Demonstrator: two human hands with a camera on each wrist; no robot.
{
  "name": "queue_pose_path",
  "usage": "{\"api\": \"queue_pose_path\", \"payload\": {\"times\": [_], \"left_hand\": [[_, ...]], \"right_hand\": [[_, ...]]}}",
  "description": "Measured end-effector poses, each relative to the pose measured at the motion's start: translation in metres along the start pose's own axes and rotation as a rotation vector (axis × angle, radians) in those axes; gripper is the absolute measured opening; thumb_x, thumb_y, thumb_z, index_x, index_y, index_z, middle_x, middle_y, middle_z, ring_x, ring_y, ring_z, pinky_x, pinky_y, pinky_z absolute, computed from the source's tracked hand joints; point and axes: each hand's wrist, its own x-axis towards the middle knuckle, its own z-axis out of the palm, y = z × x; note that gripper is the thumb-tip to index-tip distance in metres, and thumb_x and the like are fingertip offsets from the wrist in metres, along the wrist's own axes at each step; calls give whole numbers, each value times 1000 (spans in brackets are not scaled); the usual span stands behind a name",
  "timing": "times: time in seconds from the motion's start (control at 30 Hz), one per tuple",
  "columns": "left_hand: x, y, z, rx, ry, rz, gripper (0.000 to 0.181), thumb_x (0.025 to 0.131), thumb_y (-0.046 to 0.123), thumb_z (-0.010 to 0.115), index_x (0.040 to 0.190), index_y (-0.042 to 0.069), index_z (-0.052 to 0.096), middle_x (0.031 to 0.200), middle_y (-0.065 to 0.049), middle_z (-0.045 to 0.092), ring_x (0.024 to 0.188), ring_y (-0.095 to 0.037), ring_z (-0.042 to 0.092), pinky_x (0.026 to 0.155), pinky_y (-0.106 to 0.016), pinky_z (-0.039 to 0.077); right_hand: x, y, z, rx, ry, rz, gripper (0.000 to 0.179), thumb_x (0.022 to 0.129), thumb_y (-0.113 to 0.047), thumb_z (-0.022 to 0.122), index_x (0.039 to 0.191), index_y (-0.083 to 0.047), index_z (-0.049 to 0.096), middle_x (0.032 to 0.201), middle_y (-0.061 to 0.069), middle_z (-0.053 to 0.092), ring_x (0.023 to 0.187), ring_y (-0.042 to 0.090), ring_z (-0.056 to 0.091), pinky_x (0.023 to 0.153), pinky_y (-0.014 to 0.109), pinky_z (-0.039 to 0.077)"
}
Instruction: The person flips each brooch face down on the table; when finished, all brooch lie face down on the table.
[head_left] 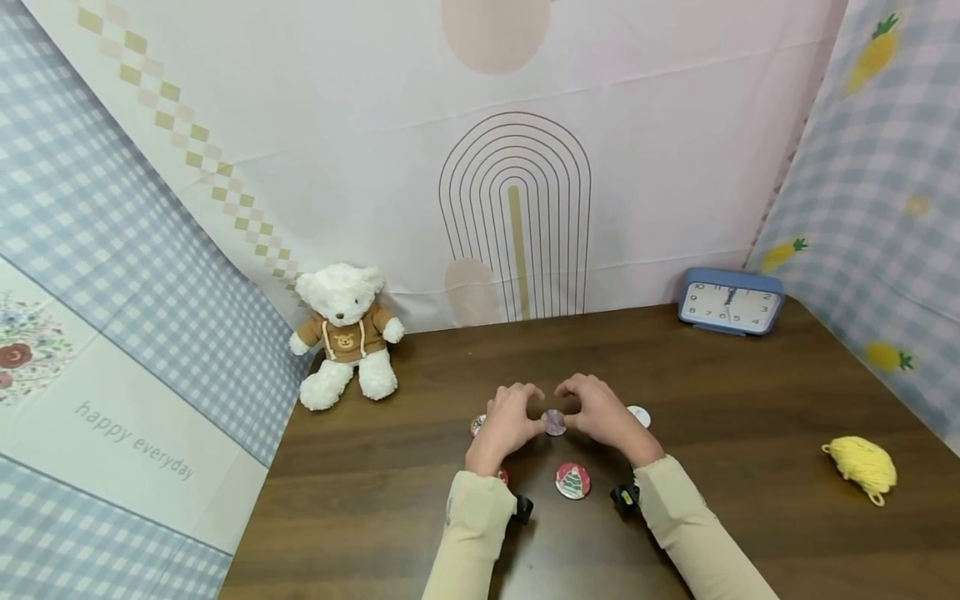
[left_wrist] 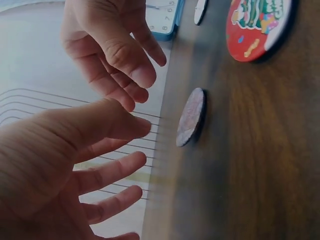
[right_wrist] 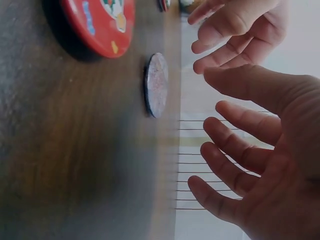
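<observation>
Nothing gripped: our left hand (head_left: 507, 423) and right hand (head_left: 602, 414) hover relaxed, fingers loose, flanking the small purple round badge (head_left: 554, 422) frame centre, not touching it.

We see head view bright, even, edges bowed; our wrist views dim, near fingers blurred.

Small disc (head_left: 554, 422) on table (head_left: 750, 433) between left hand (head_left: 510, 421) and right hand (head_left: 600, 412); larger disc (head_left: 572, 481) nearer person.
</observation>
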Motion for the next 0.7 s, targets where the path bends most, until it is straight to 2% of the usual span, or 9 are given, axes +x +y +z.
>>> {"api": "queue_pose_path", "payload": {"times": [0.23,0.33,0.57,0.7], "left_hand": [[-3,-2,7,39,-41,-7,36,82,18,84,116,13,72,115,-7,64,118,-38,50,94,-60,36],[-3,-2,10,54,-35,-1,34,81,18,84,114,15,74,115,-5,65,117,-37,50,95,-61,34],[-3,-3,16,65,-21,2,30,80,16,86,108,16,76,114,-3,67,113,-34,52,95,-59,32],[-2,-3,17,66,-23,-5,30,79,14,86,108,15,77,112,-5,68,112,-35,53,98,-63,31]], "right_hand": [[-1,-2,4,-58,-36,-17,34,72,1,82,105,2,71,99,10,65,94,31,57,84,48,49],[-1,-1,6,-76,-51,-13,33,69,1,83,100,1,72,95,8,64,90,29,55,80,46,48],[-2,1,10,-99,-109,30,33,73,-4,86,102,0,72,96,8,63,92,28,53,81,48,47],[-1,1,12,-100,-123,42,35,74,-4,86,105,1,72,97,9,62,92,28,53,83,48,47]]}}
